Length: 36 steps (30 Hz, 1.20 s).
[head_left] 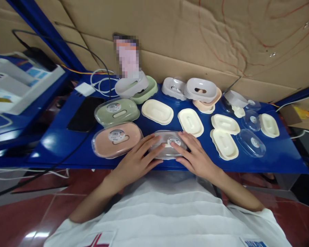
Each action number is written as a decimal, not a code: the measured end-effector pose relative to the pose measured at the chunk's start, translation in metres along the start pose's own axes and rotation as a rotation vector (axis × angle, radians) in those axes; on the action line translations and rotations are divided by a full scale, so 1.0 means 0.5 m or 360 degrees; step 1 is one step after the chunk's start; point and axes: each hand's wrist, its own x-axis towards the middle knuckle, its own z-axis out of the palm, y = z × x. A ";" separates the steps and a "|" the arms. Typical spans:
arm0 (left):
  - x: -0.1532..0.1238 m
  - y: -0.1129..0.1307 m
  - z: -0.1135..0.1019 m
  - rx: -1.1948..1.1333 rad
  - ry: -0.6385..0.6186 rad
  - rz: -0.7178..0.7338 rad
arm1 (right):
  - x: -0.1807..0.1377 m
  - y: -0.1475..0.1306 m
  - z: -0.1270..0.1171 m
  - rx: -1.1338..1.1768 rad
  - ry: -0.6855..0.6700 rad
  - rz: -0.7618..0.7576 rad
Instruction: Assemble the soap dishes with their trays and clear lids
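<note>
Two hands on one grey soap box [168, 144] at the near edge of the blue desk [278, 157], right in front of the white-shirted body. Left hand [136, 160] flat against the box's left end, fingers [154, 140] spread and laid over its clear lid. Right hand [195, 156] mirrored on the right end, fingers long and loose, tips resting beside the round sticker [174, 140] on top; no closed grip on either side, only pressing contact. Just left of the box, a pink soap box [116, 139] under a clear lid, and behind that a green soap box [116, 112]. Behind and to the right, cream trays [191, 122] lying singly, loose clear lids [251, 142] near the right end. Black phone [84, 114] at far left.
</note>
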 end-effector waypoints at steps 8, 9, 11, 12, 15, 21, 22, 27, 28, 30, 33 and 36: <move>-0.001 0.002 -0.004 0.0016 0.0056 0.0030 | -0.013 0.009 0.006 -0.0028 -0.0025 -0.0076; -0.001 0.003 -0.004 0.0026 0.0067 0.0022 | -0.013 0.010 0.006 -0.0021 -0.0017 -0.0083; -0.001 0.003 -0.003 0.0047 0.0081 0.0003 | -0.012 0.012 0.009 -0.0011 -0.0009 -0.0098; -0.002 0.003 -0.002 0.0056 0.0081 -0.0004 | -0.011 0.014 0.010 -0.0006 -0.0002 -0.0111; -0.005 0.001 0.002 0.0073 0.0068 0.0002 | -0.008 0.016 0.012 0.0024 0.0037 -0.0161; -0.006 -0.003 0.007 0.0149 0.0061 -0.0001 | -0.001 0.013 0.008 0.0099 -0.0040 -0.0088; -0.006 -0.003 0.007 0.0157 0.0062 0.0002 | -0.001 0.012 0.007 0.0106 -0.0040 -0.0085; -0.004 -0.001 0.005 0.0189 0.0072 0.0053 | -0.009 0.008 0.008 0.0028 -0.0023 -0.0095; -0.003 -0.001 0.005 0.0196 0.0078 0.0062 | -0.010 0.008 0.009 0.0007 -0.0012 -0.0100; -0.002 0.000 0.005 0.0200 0.0090 0.0077 | -0.011 0.007 0.011 -0.0006 0.0008 -0.0112; -0.001 0.000 0.004 0.0183 0.0088 0.0072 | -0.008 0.007 0.012 0.0048 0.0002 -0.0107; 0.000 0.001 0.004 0.0169 0.0107 0.0055 | -0.007 0.010 0.006 0.0102 0.0002 -0.0085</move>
